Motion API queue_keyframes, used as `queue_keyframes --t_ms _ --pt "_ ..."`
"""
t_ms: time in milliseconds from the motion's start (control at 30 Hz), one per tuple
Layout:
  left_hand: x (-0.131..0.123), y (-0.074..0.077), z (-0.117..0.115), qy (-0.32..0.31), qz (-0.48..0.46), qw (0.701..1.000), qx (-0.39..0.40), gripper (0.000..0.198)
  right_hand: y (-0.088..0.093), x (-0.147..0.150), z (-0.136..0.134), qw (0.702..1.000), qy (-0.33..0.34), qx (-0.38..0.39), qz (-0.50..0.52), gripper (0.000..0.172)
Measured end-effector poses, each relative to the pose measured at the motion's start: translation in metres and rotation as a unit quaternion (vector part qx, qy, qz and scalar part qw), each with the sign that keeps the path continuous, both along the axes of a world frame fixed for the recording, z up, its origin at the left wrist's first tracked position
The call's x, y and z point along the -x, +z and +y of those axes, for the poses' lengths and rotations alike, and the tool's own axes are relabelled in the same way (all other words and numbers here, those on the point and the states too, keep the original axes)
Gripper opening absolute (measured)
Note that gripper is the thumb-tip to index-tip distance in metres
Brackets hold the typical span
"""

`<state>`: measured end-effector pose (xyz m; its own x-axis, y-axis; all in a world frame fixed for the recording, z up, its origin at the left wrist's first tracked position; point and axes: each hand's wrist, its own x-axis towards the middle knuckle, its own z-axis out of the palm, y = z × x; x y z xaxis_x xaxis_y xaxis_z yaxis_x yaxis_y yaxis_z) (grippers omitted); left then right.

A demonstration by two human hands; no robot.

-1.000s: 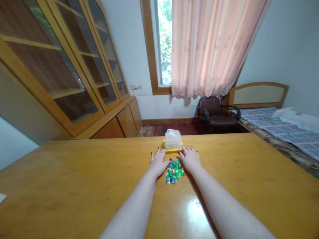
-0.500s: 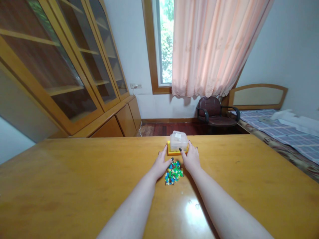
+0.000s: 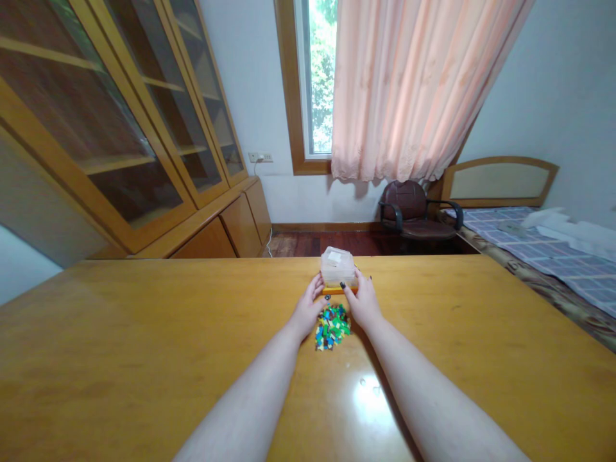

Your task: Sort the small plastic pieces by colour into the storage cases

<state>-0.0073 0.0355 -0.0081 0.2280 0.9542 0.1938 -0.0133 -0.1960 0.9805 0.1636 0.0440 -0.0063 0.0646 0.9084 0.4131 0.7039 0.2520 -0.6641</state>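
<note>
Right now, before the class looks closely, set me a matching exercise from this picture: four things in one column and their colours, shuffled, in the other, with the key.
Things:
1. pile of small pieces
2. plastic box
3. curtain
4. chair

Colours:
A. pale pink
B. dark reddish brown
C. mixed, with much green and blue
D. colourless, see-through

Right pairs: 1-C, 2-D, 3-A, 4-B

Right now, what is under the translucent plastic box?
A yellow base shows at the near edge; the box covers its middle, the right hand part of its right side.
</note>
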Motion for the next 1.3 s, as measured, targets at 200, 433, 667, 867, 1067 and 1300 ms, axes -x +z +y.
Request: queue_keyframes --t_ms 200,433,667,867,1067,1300 --pt "0.000 0.004 0.001 0.019 -0.005 1.000 0.020 0.069 0.002 0.001 -0.001 1.000 -0.010 -0.005 -0.005 0.061" --pt "-0.001 0.006 -0.001 0.055 -0.028 0.998 0.014 0.054 0.002 0.000 0.001 1.000 -0.016 -0.008 -0.019 0.057" --pt "0.000 -0.003 0.001 0.080 -0.071 0.994 0.034 0.056 0.003 0.002 0.000 0.999 -0.014 0.008 -0.036 0.054" --pt "0.002 -0.001 0.000 0.098 -0.065 0.993 0.032 0.057 0.004 0.003 -0.001 0.999 0.019 -0.007 -0.044 0.054" --pt "0.002 0.002 0.001 0.094 -0.054 0.994 0.028 0.058 0.005 0.004 -0.002 0.998 0.039 -0.003 -0.040 0.055" --pt "0.001 0.007 -0.002 0.045 0.006 0.999 -0.012 0.068 0.008 0.003 -0.002 1.000 0.003 0.023 -0.013 0.054"
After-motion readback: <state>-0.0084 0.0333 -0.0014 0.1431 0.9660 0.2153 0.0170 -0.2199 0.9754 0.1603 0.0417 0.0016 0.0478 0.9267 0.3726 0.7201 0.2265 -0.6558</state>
